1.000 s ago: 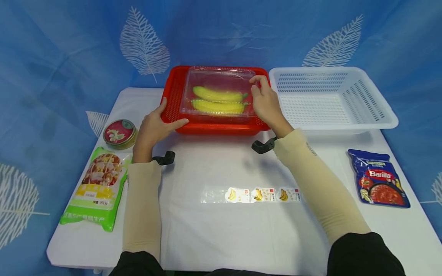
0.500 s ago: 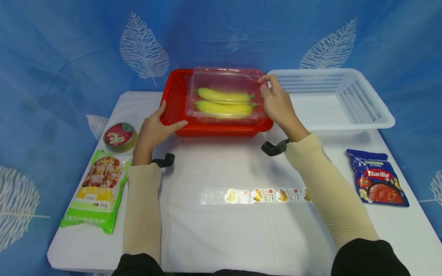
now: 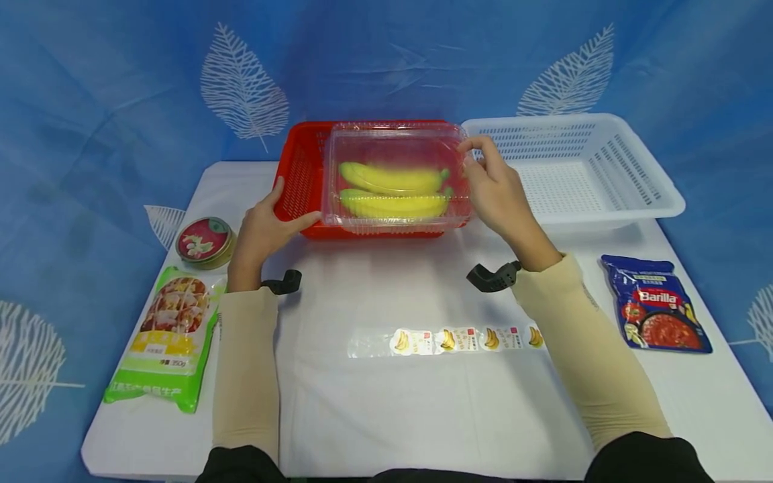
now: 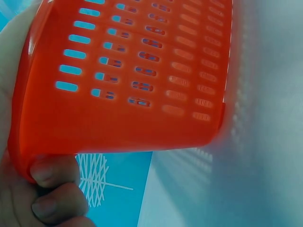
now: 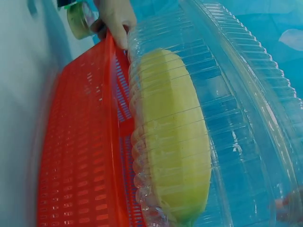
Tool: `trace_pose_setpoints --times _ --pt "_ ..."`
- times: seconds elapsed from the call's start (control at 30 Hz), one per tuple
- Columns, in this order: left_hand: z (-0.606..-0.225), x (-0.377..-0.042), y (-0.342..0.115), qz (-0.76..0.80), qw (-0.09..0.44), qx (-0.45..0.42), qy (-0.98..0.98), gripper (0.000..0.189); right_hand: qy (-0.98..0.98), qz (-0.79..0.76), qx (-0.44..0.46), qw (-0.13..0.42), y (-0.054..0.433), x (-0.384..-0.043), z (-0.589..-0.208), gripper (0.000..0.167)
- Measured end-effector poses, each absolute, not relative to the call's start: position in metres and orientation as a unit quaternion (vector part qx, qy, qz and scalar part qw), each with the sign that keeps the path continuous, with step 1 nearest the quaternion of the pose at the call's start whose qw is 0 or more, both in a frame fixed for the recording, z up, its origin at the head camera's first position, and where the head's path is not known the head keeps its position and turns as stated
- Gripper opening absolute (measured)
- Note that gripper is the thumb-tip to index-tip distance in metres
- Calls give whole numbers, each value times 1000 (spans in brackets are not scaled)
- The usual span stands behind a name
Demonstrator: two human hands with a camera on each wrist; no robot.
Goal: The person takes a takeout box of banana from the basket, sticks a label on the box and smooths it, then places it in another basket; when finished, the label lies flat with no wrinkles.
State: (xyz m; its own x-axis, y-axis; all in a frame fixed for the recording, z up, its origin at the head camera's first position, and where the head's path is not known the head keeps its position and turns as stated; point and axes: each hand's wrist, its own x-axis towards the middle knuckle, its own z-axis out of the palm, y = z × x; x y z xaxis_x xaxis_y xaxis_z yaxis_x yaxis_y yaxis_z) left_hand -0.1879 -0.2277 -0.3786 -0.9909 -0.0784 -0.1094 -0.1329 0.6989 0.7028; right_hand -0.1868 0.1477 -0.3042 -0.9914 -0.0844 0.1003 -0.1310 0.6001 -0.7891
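My right hand (image 3: 498, 194) pinches the right edge of a clear plastic clamshell box (image 3: 392, 144). Two yellow bananas, a rear one (image 3: 392, 180) and a front one (image 3: 395, 204), lie inside. In the right wrist view, a banana (image 5: 175, 137) shows through the ribbed plastic, beside the basket's rim. The box overlaps much of the red plastic basket (image 3: 300, 178), covering most of its interior from the head view. At the basket's left end, my left hand (image 3: 262, 231) grips the rim. Curled fingers (image 4: 59, 189) show under that rim in the left wrist view.
To the right stands a white basket (image 3: 574, 178). A strip of banana stickers (image 3: 459, 340) lies in front. On the left are a round tin (image 3: 205, 241) and a green food bag (image 3: 166, 335); a blue Barilla pouch (image 3: 658, 305) lies at the right.
The right hand has brought the box with the bananas up and toward me, slightly right, so it overlaps the basket's front rim. My left hand stays on the basket's left rim.
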Motion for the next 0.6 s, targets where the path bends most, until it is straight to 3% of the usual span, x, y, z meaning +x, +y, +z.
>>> trace_pose_setpoints --times 0.6 --pt "-380 -187 -228 388 30 -47 920 120 -893 436 96 57 178 -125 -309 35"
